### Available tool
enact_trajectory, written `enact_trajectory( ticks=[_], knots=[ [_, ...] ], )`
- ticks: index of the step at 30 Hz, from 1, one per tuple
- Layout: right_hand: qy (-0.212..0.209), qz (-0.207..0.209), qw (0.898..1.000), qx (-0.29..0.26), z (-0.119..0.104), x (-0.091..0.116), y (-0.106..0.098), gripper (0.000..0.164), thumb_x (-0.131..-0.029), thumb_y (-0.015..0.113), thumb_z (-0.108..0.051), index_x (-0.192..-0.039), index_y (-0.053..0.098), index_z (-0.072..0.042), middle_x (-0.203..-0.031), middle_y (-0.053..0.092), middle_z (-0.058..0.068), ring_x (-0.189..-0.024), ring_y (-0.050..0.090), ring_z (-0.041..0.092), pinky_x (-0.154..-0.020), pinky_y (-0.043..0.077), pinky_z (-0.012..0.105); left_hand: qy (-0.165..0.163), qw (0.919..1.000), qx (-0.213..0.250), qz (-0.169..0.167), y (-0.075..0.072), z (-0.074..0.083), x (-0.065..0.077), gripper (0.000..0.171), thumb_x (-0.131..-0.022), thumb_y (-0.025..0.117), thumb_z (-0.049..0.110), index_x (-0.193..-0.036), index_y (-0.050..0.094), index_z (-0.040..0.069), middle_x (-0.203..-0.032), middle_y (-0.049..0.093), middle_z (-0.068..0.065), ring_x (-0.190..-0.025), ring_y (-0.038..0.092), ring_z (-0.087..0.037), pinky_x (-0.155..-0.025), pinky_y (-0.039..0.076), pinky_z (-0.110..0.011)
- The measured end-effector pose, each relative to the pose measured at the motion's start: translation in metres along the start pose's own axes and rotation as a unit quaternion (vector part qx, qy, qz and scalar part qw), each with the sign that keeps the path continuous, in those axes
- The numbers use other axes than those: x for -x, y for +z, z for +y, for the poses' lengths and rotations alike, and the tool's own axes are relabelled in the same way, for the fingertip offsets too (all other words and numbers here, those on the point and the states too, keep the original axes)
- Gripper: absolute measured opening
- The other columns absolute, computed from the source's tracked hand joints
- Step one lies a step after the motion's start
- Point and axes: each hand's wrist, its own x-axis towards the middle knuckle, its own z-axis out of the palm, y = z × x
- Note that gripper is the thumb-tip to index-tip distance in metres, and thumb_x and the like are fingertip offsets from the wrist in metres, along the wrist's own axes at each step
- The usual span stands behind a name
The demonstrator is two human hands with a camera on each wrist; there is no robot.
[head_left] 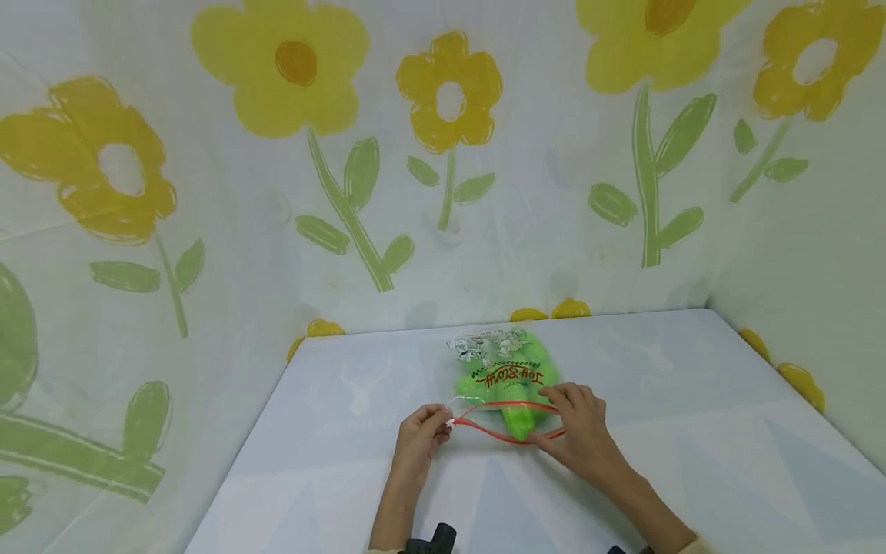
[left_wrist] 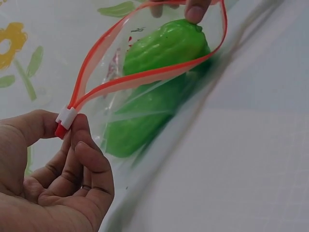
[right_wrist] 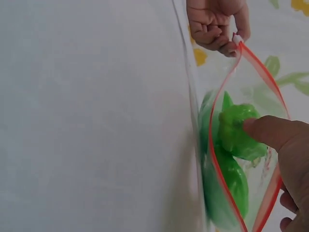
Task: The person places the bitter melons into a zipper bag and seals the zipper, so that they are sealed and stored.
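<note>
A clear slider zip bag (head_left: 462, 350) with a red zip edge, cartoon print and red lettering lies on the table, its mouth spread wide. Bumpy bright green vegetables (left_wrist: 166, 46) fill it, one with its end up at the mouth. At the zip's left end, my left hand (head_left: 421, 432) pinches the white slider (left_wrist: 66, 116) between thumb and fingers. Across the mouth's other end, my right hand (head_left: 584, 427) grips the bag's rim, fingers outside. The thumb of that hand reaches inside and touches the upper green vegetable (right_wrist: 241, 130). Other vegetables are partly hidden by the plastic.
The white table (head_left: 332, 454) with pale blue shapes runs back to a cloth wall (head_left: 526, 231) printed with yellow flowers. More of this cloth stands along the left and right sides. Dark wrist devices (head_left: 432, 538) show at the lower edge.
</note>
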Motion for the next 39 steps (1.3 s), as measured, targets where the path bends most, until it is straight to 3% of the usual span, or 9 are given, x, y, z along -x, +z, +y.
enact_trajectory(
  ticks=[11, 18, 28, 35, 39],
  knots=[
    [0.006, 0.021, 1.000, 0.010, 0.000, -0.013, 0.009, 0.063, -0.066, 0.093, -0.025, -0.119, 0.064, -0.005, -0.108, 0.054, 0.005, -0.104, 0.047, 0.027, -0.079, 0.032, 0.044, 0.002, 1.0000, -0.004, -0.002, 0.000, -0.003, 0.000, 0.020, -0.093, 0.068, 0.009, -0.105, 0.063, -0.007, -0.083, 0.062, -0.004, -0.073, 0.059, -0.013, -0.067, 0.050, -0.023],
    [-0.073, 0.044, 0.995, -0.045, -0.001, -0.014, 0.008, 0.040, -0.068, 0.090, -0.006, -0.102, 0.071, -0.012, -0.106, 0.062, 0.001, -0.102, 0.054, 0.023, -0.079, 0.033, 0.043, 0.005, 0.9997, -0.023, 0.001, -0.001, -0.001, 0.000, 0.021, -0.094, 0.067, 0.010, -0.106, 0.063, -0.007, -0.082, 0.061, -0.003, -0.072, 0.059, -0.012, -0.065, 0.050, -0.022],
    [-0.152, 0.054, 0.986, -0.041, -0.003, -0.016, 0.005, 0.038, -0.062, 0.090, 0.006, -0.083, 0.066, -0.015, -0.090, 0.062, -0.006, -0.088, 0.054, 0.016, -0.078, 0.033, 0.037, 0.035, 0.9969, -0.055, 0.045, -0.003, 0.001, -0.001, 0.022, -0.091, 0.071, 0.010, -0.104, 0.065, -0.007, -0.082, 0.065, -0.005, -0.072, 0.060, -0.015, -0.066, 0.053, -0.023],
    [-0.180, 0.019, 0.983, -0.039, -0.003, -0.014, 0.004, 0.034, -0.067, 0.087, 0.001, -0.090, 0.068, -0.014, -0.092, 0.062, -0.007, -0.090, 0.052, 0.015, -0.078, 0.032, 0.032, 0.034, 0.9967, -0.049, 0.055, -0.004, 0.000, -0.003, 0.020, -0.091, 0.070, 0.009, -0.104, 0.066, -0.006, -0.083, 0.066, -0.005, -0.072, 0.060, -0.015, -0.065, 0.052, -0.023],
    [-0.204, 0.028, 0.978, -0.043, -0.004, -0.014, 0.005, 0.025, -0.074, 0.081, 0.000, -0.091, 0.069, -0.013, -0.092, 0.062, -0.007, -0.090, 0.053, 0.015, -0.077, 0.033, 0.031, 0.032, 0.9967, -0.049, 0.056, -0.004, -0.001, -0.002, 0.022, -0.092, 0.070, 0.009, -0.105, 0.065, -0.007, -0.083, 0.066, -0.005, -0.072, 0.060, -0.014, -0.065, 0.052, -0.022]
  ],
)
